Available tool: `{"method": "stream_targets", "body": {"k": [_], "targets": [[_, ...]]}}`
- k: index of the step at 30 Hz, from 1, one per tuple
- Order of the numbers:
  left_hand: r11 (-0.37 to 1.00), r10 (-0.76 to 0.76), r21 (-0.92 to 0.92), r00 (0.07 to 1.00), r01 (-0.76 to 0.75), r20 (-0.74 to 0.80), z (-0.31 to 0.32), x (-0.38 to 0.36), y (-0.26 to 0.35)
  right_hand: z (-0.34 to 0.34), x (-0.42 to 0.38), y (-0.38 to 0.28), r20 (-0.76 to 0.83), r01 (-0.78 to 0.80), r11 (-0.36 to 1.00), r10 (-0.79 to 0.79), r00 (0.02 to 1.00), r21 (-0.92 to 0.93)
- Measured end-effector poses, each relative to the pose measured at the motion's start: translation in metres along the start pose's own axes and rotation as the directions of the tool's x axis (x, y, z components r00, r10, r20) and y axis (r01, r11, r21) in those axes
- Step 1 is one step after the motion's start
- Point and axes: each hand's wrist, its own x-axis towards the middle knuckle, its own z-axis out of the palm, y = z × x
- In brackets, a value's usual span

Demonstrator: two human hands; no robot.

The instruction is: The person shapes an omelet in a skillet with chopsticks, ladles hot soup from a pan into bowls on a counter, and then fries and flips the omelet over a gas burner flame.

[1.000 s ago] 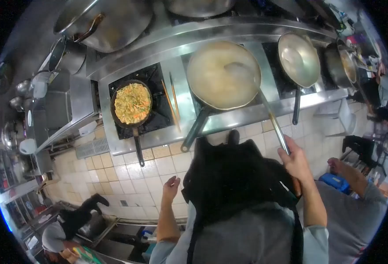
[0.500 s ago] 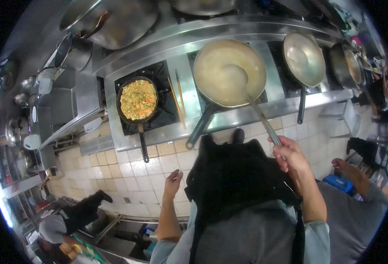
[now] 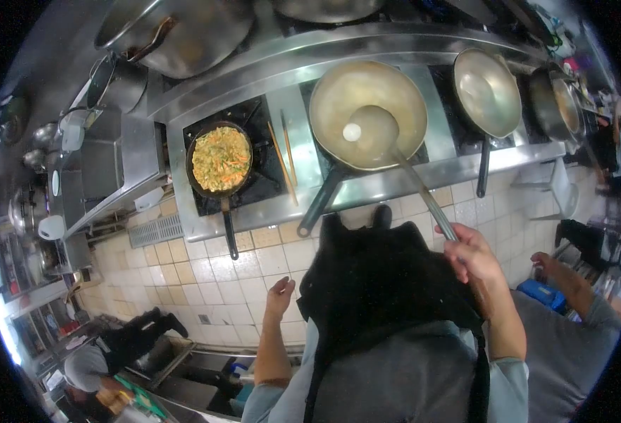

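Observation:
My right hand [image 3: 474, 254] is closed around the long metal handle of a ladle [image 3: 423, 187]. The ladle's round bowl is inside a large wok [image 3: 324, 92], whose inside looks pale and cloudy; whether liquid lies in it is hard to tell. A bright white round spot shows at the left of the ladle bowl, perhaps a reflection. The wok's dark handle [image 3: 317, 211] points toward my body. My left hand [image 3: 278, 296] hangs in the air beside my black apron [image 3: 374, 275], fingers curled, with nothing visible in it.
Left on the stove sits a frying pan [image 3: 221, 161] of chopped food with orange bits. Two chopsticks [image 3: 286, 158] lie between it and the wok. Another pan [image 3: 486, 92] and a pot [image 3: 553, 106] stand right. A co-worker's arm [image 3: 571, 278] is close on my right; another person [image 3: 88, 366] is behind left.
The ladle has shifted slightly within the wok, and the white spot has appeared on its bowl. My right hand moved slightly down and right; my left hand barely moved.

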Motion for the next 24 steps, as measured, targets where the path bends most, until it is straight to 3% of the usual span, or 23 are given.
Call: {"method": "stream_targets", "body": {"k": [9,11,18,20,24], "targets": [[0.995,0.071,0.067,0.997,-0.068,-0.039,0.003,0.000,0.026,-0.003,-0.006,0.000,0.028,-0.026,0.998,0.025,0.999,0.054],[0.996,0.067,0.065,0.997,-0.064,-0.037,0.004,0.002,0.030,0.003,-0.002,0.000,-0.013,0.017,0.996,-0.018,1.000,-0.084],[0.993,0.097,0.070,0.994,-0.093,-0.042,0.006,0.003,0.036,-0.009,-0.002,0.001,0.027,0.019,1.000,-0.019,0.999,-0.011],[0.989,-0.131,-0.064,0.988,0.136,0.078,0.005,-0.015,0.064,-0.011,-0.004,0.001,0.025,-0.005,0.999,0.004,1.000,0.042],[0.993,-0.108,-0.023,0.968,0.116,0.228,0.002,-0.006,0.051,-0.007,-0.005,0.003,0.033,0.001,1.000,0.000,0.999,-0.023]]}}
